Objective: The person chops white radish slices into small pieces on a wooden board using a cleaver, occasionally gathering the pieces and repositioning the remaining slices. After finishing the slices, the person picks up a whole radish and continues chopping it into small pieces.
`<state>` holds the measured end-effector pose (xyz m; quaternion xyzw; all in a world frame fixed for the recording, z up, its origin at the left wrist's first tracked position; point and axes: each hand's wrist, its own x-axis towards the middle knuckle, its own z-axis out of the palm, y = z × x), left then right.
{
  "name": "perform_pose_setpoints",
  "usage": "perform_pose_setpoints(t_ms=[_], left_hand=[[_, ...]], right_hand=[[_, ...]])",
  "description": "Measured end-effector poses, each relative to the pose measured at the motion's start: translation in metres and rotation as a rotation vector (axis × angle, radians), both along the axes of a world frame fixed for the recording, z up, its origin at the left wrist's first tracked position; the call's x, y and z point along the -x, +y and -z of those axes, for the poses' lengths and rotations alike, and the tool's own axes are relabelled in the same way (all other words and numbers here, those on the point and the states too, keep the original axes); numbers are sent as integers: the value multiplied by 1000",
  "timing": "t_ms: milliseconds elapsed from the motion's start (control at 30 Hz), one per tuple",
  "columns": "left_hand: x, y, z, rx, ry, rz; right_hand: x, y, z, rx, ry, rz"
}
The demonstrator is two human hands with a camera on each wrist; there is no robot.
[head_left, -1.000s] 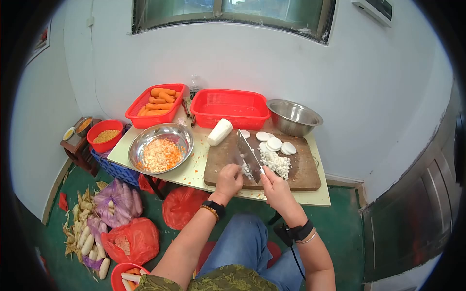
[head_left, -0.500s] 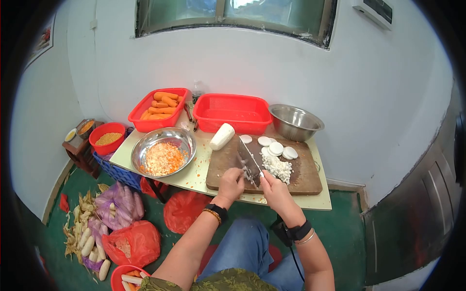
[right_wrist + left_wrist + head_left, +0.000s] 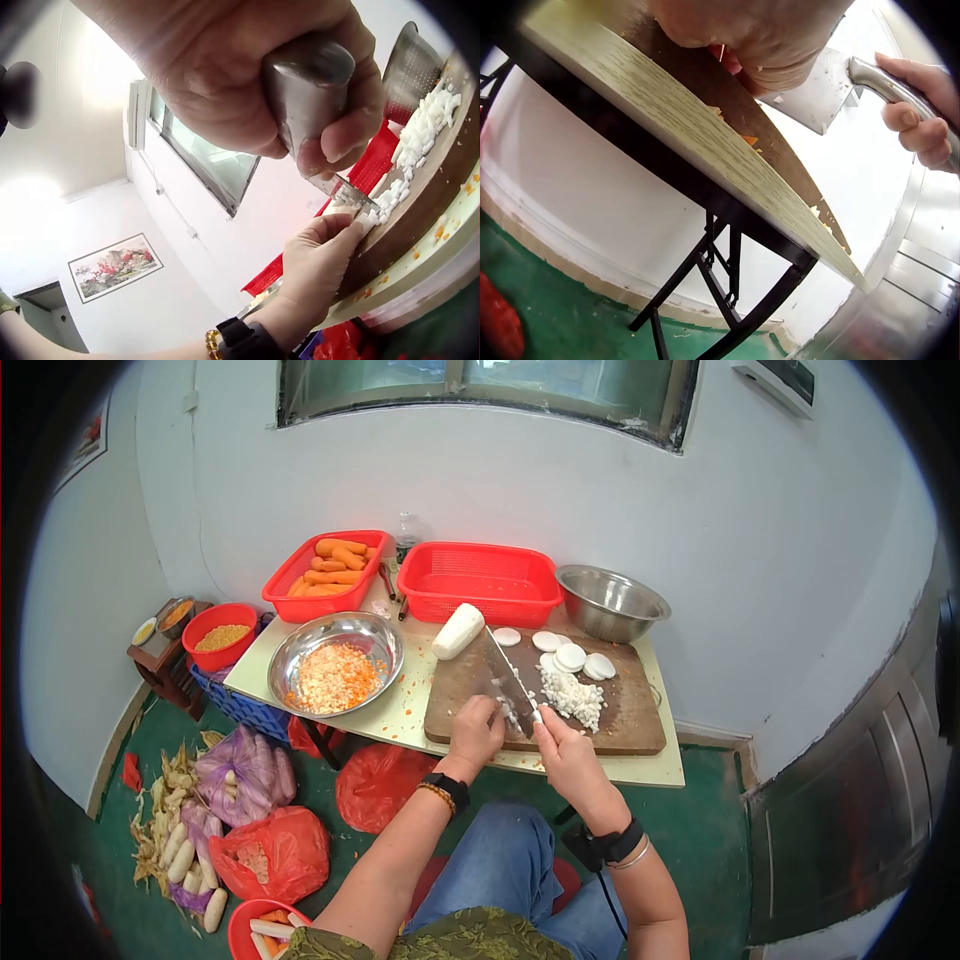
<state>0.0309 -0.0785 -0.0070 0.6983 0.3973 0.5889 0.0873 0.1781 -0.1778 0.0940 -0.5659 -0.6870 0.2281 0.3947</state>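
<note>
At the counter's near edge, a person's right hand (image 3: 562, 745) is gripping a cleaver (image 3: 512, 682) while the left hand (image 3: 476, 728) is curling over white vegetable pieces (image 3: 512, 710) on the cutting board (image 3: 610, 722). The blade may be risking nicking those close fingertips (image 3: 352, 220).

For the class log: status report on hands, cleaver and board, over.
Right hand grips cleaver. Left hand steadies white pieces beside blade. Diced pile on cutting board. Nothing obstructing.

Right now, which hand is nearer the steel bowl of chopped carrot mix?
Left. The left hand sits on the cutting board's near edge, closest to the bowl. The right hand, gripping the cleaver, is farther right.
</note>
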Motion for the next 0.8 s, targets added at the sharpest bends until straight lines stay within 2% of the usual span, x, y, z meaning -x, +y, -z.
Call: perform_pose_setpoints(t_ms=[333,400,467,567,667,733,800], left_hand=[[1,7,3,-1,36,-10],[1,8,5,7,20,-6],[1,11,7,8,21,-13],[2,11,8,4,49,-41],[1,5,3,35,4,-1],[1,3,-1,30,-13,-6],[0,3,3,32,-30,-4]], right_hand=[[0,11,11,-1,9,-31],[1,16,5,93,9,-27],[7,14,-10,283,10,5],[3,16,-3,236,27,5],[0,10,-16,351,94,43],[-3,17,2,129,58,35],[-7,19,16,15,58,25]])
